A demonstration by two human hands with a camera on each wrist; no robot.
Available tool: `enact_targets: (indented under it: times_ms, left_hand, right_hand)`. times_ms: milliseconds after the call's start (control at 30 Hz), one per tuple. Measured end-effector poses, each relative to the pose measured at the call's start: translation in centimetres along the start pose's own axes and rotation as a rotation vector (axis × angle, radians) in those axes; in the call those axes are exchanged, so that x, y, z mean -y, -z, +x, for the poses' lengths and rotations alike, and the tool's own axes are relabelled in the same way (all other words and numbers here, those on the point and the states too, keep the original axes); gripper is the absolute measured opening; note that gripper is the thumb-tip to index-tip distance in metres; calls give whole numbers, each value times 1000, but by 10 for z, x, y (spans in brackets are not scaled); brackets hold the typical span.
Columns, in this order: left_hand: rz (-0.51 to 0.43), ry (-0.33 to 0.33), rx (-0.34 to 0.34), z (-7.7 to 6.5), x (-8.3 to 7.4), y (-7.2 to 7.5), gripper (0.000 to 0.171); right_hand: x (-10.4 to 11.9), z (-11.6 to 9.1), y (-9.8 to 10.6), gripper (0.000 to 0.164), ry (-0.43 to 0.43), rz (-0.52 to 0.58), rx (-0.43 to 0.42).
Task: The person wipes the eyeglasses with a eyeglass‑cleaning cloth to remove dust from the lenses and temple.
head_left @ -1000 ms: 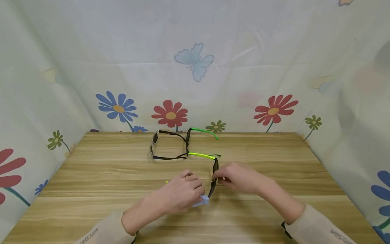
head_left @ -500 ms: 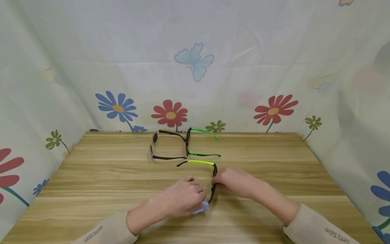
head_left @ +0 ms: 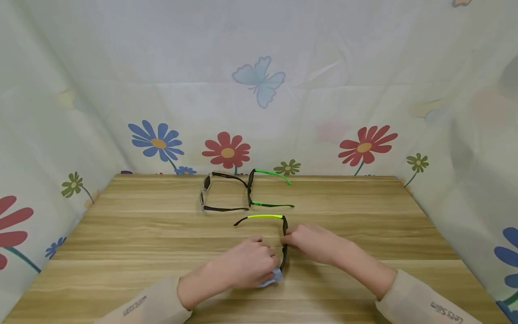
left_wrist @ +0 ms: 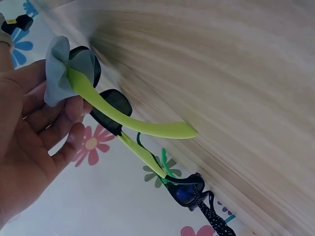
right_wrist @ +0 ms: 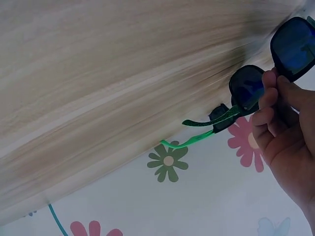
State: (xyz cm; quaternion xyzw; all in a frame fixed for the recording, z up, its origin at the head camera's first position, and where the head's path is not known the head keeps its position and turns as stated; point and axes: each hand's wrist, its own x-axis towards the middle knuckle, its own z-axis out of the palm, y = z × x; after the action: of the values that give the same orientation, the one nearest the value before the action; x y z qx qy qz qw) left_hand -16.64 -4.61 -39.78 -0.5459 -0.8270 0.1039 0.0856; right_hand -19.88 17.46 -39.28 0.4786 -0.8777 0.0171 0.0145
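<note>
yellow-sided sunglasses [head_left: 285, 222] drawn nearer

over the last second, their far temple has cleared the green-sided pair [head_left: 251, 178] in the head view. the left hand [head_left: 250, 263] and blue cloth [head_left: 272, 277] have slid nearer and slightly right; the right hand [head_left: 312, 240] sits slightly nearer.

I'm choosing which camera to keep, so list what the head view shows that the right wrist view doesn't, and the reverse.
Only the head view: the left hand, both sleeves, the clear-framed sunglasses and the yellow-green arm of the held sunglasses.

Only the right wrist view: the held pair's lens faces seen broadside, with a bluish sheen; from the head they appear nearly edge-on.

Both: the right hand gripping the held pair, the green-armed sunglasses, the wooden tabletop and the floral backdrop.
</note>
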Motion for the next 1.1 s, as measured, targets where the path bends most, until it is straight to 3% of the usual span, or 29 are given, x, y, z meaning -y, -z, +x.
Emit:
enact_targets:
  times_ms: [233, 600, 1100]
  left_hand:
    - [21, -9, -5, 3, -2, 1, 20]
    - [19, 1, -14, 5, -4, 0, 22]
    - [-175, 73, 33, -9, 8, 0, 31]
  right_hand:
    - [2, 0, 1, 21, 10, -60, 5]
    - [1, 2, 1, 20, 35, -5, 18]
    - [2, 0, 2, 15, 2, 24, 35]
